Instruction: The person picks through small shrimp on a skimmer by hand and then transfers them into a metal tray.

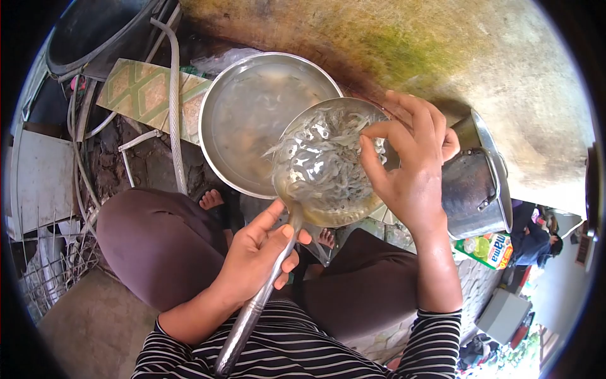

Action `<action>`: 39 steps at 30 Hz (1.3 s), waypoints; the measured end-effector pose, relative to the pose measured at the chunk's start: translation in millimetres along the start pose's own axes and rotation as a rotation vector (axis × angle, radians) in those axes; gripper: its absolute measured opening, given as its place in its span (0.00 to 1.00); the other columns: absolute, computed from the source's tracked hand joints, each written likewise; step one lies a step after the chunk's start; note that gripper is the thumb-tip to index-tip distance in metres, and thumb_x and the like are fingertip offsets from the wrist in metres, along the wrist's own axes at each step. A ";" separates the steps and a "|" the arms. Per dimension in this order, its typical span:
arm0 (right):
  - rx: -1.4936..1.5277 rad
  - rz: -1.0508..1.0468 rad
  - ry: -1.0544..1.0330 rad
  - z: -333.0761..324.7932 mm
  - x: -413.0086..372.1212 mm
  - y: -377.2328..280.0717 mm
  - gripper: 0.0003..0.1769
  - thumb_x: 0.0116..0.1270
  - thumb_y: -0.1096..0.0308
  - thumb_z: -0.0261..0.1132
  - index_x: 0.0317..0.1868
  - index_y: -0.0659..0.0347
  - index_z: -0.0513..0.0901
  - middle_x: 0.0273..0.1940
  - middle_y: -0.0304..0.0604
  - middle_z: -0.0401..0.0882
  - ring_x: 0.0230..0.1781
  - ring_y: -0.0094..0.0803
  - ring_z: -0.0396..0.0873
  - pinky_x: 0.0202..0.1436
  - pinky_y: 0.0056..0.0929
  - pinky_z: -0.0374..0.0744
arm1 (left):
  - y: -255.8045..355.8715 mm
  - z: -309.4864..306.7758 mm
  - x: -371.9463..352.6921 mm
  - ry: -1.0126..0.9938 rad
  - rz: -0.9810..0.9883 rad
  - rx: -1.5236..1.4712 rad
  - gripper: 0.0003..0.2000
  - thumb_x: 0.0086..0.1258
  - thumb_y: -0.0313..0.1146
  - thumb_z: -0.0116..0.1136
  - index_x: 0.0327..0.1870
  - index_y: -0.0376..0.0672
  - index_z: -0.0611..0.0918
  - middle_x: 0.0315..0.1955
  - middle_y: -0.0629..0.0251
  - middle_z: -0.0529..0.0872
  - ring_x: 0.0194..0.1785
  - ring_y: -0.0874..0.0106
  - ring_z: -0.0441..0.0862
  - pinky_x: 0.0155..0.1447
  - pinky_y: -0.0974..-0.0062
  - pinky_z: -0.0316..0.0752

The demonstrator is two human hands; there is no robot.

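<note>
My left hand point(265, 256) is wrapped around the handle of a large metal ladle point(338, 218), just below its bowl. In the ladle lies a heap of small, see-through grey shrimp point(341, 158) in shiny water. Above its right side, my right hand point(413, 161) has thumb and index fingertip brought together, the other fingers raised. What they pinch, if anything, I cannot make out. Behind the ladle and partly covered by it stands a wide metal basin point(207, 136) of cloudy water, with pale shapes under the surface.
A dented metal pot point(470, 183) stands at the right, near a green and yellow Mama pouch point(486, 249). A hose point(175, 114) crosses a patterned tile point(136, 95) on the left, below a black tub point(95, 38). Another person point(536, 237) is far right.
</note>
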State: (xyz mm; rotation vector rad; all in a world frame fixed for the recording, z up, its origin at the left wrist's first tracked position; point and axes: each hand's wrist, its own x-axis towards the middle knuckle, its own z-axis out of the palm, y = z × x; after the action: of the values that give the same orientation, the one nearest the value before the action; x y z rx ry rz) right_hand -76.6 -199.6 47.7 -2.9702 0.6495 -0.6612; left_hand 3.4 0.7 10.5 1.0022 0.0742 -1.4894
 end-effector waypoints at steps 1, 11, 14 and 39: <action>-0.001 0.000 0.000 -2.7 -0.1 -0.1 0.04 0.47 0.68 0.67 0.25 0.53 0.79 0.50 0.40 0.72 0.54 0.38 0.66 0.49 0.40 0.55 | 1.2 0.2 -0.2 -0.008 0.002 0.009 0.24 0.71 0.32 0.45 0.66 0.43 0.56 0.35 0.61 0.77 0.21 0.83 0.68 0.15 0.88 0.65; -0.240 -0.039 -0.150 -12.5 -7.6 -1.5 0.04 0.50 0.67 0.65 0.25 0.54 0.78 0.53 0.42 0.70 0.58 0.39 0.63 0.56 0.42 0.53 | 4.9 -4.9 -2.1 -0.014 0.003 -0.054 0.24 0.71 0.29 0.42 0.67 0.42 0.54 0.37 0.59 0.76 0.23 0.81 0.69 0.18 0.86 0.67; -0.277 -0.019 -0.208 -13.8 -8.9 -0.8 0.04 0.51 0.66 0.65 0.28 0.52 0.79 0.55 0.41 0.69 0.60 0.39 0.62 0.58 0.42 0.52 | 3.9 -4.8 -1.9 -0.012 0.016 -0.063 0.24 0.71 0.29 0.42 0.67 0.42 0.54 0.36 0.59 0.76 0.23 0.81 0.69 0.18 0.86 0.67; -0.319 0.009 -0.313 -23.4 -9.8 -0.3 0.03 0.51 0.68 0.63 0.28 0.54 0.79 0.56 0.41 0.68 0.62 0.39 0.60 0.62 0.45 0.49 | 5.4 -4.4 -1.4 -0.006 0.010 -0.040 0.24 0.71 0.30 0.42 0.67 0.42 0.54 0.37 0.60 0.76 0.23 0.82 0.69 0.18 0.86 0.68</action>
State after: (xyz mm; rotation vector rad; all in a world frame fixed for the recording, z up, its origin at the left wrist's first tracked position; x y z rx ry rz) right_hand -94.2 -194.0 65.1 -3.2485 0.8040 -0.0881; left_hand 9.9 3.2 11.3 0.9645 0.0941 -1.4761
